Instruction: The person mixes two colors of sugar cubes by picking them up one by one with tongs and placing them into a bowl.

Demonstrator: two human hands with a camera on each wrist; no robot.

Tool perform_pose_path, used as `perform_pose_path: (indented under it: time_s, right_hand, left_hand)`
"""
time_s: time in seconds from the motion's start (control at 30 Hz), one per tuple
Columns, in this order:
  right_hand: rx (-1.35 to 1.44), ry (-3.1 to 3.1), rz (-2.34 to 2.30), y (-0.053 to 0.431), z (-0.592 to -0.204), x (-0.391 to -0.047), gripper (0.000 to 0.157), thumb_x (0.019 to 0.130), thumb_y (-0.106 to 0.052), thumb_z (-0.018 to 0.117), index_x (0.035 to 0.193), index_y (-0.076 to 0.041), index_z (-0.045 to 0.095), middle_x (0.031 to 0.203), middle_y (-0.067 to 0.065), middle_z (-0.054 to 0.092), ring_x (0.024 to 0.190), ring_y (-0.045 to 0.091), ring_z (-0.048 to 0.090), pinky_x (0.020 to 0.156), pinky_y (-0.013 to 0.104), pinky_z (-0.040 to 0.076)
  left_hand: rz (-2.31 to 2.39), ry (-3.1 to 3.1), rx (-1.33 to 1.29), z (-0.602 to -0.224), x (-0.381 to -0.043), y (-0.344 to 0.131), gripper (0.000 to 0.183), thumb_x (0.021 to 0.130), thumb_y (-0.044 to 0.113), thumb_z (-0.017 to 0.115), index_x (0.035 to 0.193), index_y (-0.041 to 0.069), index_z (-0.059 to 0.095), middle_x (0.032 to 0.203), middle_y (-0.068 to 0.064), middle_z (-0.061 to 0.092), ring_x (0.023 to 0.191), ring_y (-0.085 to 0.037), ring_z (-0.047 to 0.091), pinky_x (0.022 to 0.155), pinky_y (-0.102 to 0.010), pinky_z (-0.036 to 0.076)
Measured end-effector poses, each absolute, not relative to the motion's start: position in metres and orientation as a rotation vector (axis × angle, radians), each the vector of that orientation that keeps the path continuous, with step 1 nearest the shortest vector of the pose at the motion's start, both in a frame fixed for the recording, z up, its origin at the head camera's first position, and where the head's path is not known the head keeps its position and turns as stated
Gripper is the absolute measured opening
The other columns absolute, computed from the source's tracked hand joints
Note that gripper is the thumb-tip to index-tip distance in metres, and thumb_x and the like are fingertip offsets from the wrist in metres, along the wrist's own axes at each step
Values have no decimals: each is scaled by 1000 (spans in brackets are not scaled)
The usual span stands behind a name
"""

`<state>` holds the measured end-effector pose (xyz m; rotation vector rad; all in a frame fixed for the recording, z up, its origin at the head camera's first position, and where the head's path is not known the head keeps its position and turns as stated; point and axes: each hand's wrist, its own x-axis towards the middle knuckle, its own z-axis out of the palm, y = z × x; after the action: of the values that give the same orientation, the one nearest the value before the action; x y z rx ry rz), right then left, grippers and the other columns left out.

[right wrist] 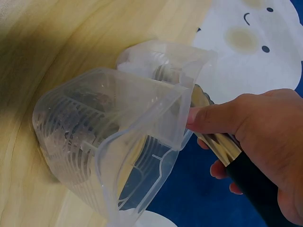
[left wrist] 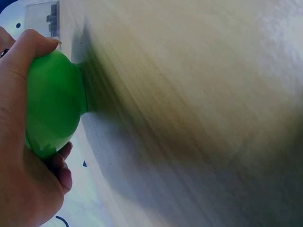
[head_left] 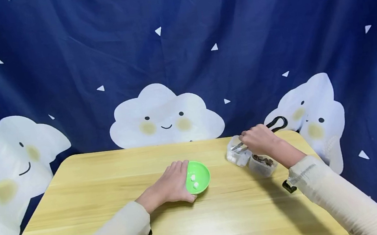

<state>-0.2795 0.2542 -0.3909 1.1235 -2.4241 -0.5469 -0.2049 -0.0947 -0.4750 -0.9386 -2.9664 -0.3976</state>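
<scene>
Pale, creased fabric sleeves [head_left: 345, 196] are stretched over the wood-grained table [head_left: 79, 211], where a smooth, round green bowl [head_left: 201, 169] with two small white pieces [head_left: 195, 185] is clasped by the left hand [head_left: 173, 183] before the far edge's middle. Metal tongs [right wrist: 220, 146] with black handles [head_left: 278, 122] are gripped by the right hand [head_left: 257, 139] near the far right corner, beside translucent plastic containers [head_left: 263, 170] of white and brown pieces.
</scene>
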Motion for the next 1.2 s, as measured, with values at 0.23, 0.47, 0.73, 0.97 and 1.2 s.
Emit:
perform_pose_path:
  time_s: [0.23,0.47,0.73,0.97,1.2]
  right_hand:
    - [1111,-2425,-591,250,-394,-282,11,75,-3,69,72,-12,65,67,2,64,51,23,58,42,40,44]
    - [1120,-2393,-604,246,-399,-285,11,75,-3,70,70,-13,66,66,2,66,48,22,55,41,40,44]
    - [1122,-2390,-642,243,-397,-285,12,74,-3,72,70,-13,66,66,2,67,48,22,56,42,40,44]
    - [1114,-2377,-645,241,-391,-279,13,73,-2,72,71,-12,64,65,3,65,48,22,55,42,39,44]
    - [1109,-2401,-648,244,-390,-273,12,74,-4,72,72,-11,62,63,3,64,47,21,56,42,39,44]
  left_hand:
    - [-412,-2958,-944,-474,-204,-96,118,60,61,81,148,-5,37,122,-17,57,109,-29,50,97,-44,48]
    - [-405,-2958,-944,-474,-204,-95,119,60,61,81,149,-5,37,122,-16,57,110,-28,51,97,-44,49]
    - [-413,-2954,-957,-472,-206,-96,121,61,62,81,150,-7,36,122,-18,58,110,-29,52,98,-44,48]
    - [-410,-2953,-956,-471,-207,-96,124,61,62,81,151,-8,35,122,-18,57,110,-29,51,98,-44,48]
    - [-426,-2960,-951,-474,-206,-96,123,61,62,81,151,-8,36,124,-19,57,114,-31,52,101,-46,48]
